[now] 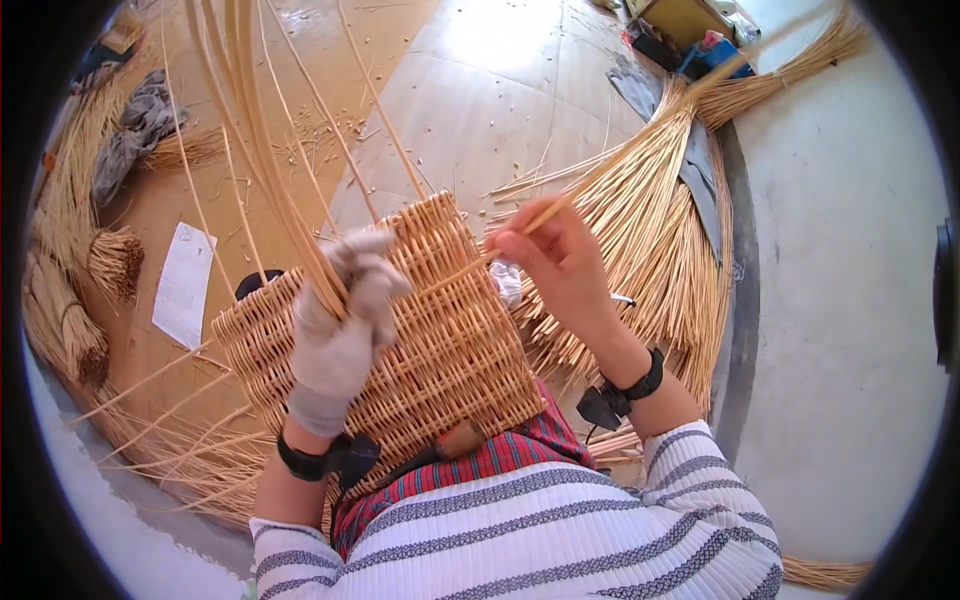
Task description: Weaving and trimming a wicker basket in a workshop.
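A woven wicker basket (450,340) lies tilted across my lap, its close weave facing up. My left hand (345,320), in a pale glove, is closed round several long wicker rods (262,150) that rise toward the far left. It rests over the basket's left part. At the basket's right edge, the bare fingers of my right hand (555,255) pinch one wicker strand (640,150). The strand runs from the weave through my fingers to the upper right. A tool with a wooden handle (461,440) lies at the basket's near edge.
A large spread of loose wicker rods (650,270) covers the floor at right, beside a pale wall (850,300). Bundled rods (75,320) lie along the left. Long stakes (385,115) stick out from the basket's far side. White paper (184,285) lies at left.
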A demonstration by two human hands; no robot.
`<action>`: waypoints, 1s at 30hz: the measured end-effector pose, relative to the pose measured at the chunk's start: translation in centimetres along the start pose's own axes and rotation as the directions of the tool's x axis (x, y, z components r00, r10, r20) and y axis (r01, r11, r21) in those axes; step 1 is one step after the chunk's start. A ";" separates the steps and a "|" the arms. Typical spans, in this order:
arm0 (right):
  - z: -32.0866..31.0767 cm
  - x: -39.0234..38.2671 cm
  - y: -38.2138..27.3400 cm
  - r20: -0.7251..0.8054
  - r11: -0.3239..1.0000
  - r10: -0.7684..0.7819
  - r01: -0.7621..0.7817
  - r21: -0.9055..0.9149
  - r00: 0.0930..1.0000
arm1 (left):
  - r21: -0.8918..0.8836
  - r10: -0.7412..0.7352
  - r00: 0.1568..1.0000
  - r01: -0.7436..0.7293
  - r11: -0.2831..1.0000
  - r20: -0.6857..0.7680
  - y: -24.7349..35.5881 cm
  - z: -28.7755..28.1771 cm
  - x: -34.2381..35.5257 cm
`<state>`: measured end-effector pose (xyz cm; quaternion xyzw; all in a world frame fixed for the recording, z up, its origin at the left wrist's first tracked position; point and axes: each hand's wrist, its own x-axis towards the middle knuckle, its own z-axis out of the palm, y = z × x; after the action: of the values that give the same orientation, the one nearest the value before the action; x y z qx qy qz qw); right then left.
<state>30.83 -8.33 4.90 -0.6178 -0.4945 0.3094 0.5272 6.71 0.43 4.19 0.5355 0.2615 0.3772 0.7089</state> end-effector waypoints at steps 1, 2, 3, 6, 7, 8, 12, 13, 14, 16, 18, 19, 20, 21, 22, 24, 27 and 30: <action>-0.4 0.0 0.2 0.073 0.999 0.025 -0.027 0.027 0.997 | 0.055 0.022 1.000 -0.022 0.998 -0.002 -1.1 0.4 -1.1; -0.7 0.1 0.5 0.061 0.999 0.030 -0.033 0.034 0.998 | 0.062 0.014 1.000 -0.015 0.998 0.009 -2.8 0.0 -2.2; -1.4 0.8 0.5 -0.068 0.992 0.030 -0.022 0.128 0.997 | 0.243 0.152 0.987 -0.158 0.957 0.045 -4.5 -0.5 -3.1; -4.6 2.8 1.5 -0.261 0.976 0.019 0.039 0.216 0.965 | 0.319 0.262 0.959 -0.282 0.905 0.106 -6.1 -0.8 -3.3; -5.2 3.3 2.2 -0.259 0.970 0.080 -0.015 0.244 0.962 | 0.232 0.255 0.962 -0.270 0.934 0.094 -6.0 -0.7 -2.9; -5.4 3.4 2.9 -0.255 0.960 0.141 -0.069 0.272 0.957 | 0.239 0.254 0.962 -0.271 0.932 0.101 -5.6 -0.4 -2.6; -6.1 3.3 5.2 -0.302 0.920 0.222 -0.096 0.381 0.927 | 0.254 0.102 0.983 -0.061 0.965 -0.151 -4.7 0.8 -2.1; -6.0 3.3 5.5 -0.287 0.906 0.234 -0.101 0.412 0.929 | 0.240 0.123 0.974 -0.075 0.968 -0.189 -4.8 0.9 -2.0; -5.8 3.4 5.7 -0.289 0.902 0.239 -0.102 0.420 0.927 | 0.226 0.143 0.963 -0.090 0.970 -0.227 -4.7 1.0 -2.0; -5.2 3.7 6.3 -0.218 0.857 0.238 -0.099 0.506 0.947 | 0.255 0.154 0.953 -0.085 0.963 -0.263 -4.7 1.4 -2.2; -5.1 3.9 6.3 -0.210 0.852 0.227 -0.089 0.515 0.951 | 0.283 0.171 0.939 -0.085 0.955 -0.298 -4.5 1.6 -2.0; -5.0 3.8 6.3 -0.203 0.857 0.231 -0.101 0.505 0.952 | 0.253 0.137 0.935 -0.053 0.966 -0.327 -4.5 1.7 -1.8; -5.0 3.8 6.4 -0.195 0.862 0.235 -0.112 0.494 0.952 | 0.222 0.102 0.929 -0.022 0.975 -0.356 -4.4 1.7 -1.6; -5.0 3.7 6.4 -0.185 0.863 0.223 -0.106 0.495 0.957 | 0.212 0.093 0.932 -0.018 0.977 -0.350 -4.3 1.6 -1.3; -5.0 3.7 6.2 -0.182 0.859 0.225 -0.107 0.501 0.957 | 0.218 0.093 0.932 -0.015 0.976 -0.351 -4.2 1.5 -1.2; -4.9 3.7 5.3 -0.261 0.887 0.185 -0.047 0.460 0.948 | 0.182 0.027 0.933 0.041 0.982 -0.360 -4.0 1.3 -1.2; -5.2 4.1 5.5 -0.282 0.911 0.172 -0.044 0.410 0.944 | 0.139 0.004 0.931 0.050 0.989 -0.364 -4.0 0.9 -1.1; -4.6 3.5 6.3 -0.235 0.898 0.172 -0.054 0.436 0.957 | 0.113 -0.026 0.933 0.071 0.991 -0.358 -4.1 0.9 -0.8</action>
<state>37.93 -6.33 0.53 -0.5520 -0.3025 0.3537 0.6919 8.00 -1.34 0.49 0.4948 0.4215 0.4333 0.6243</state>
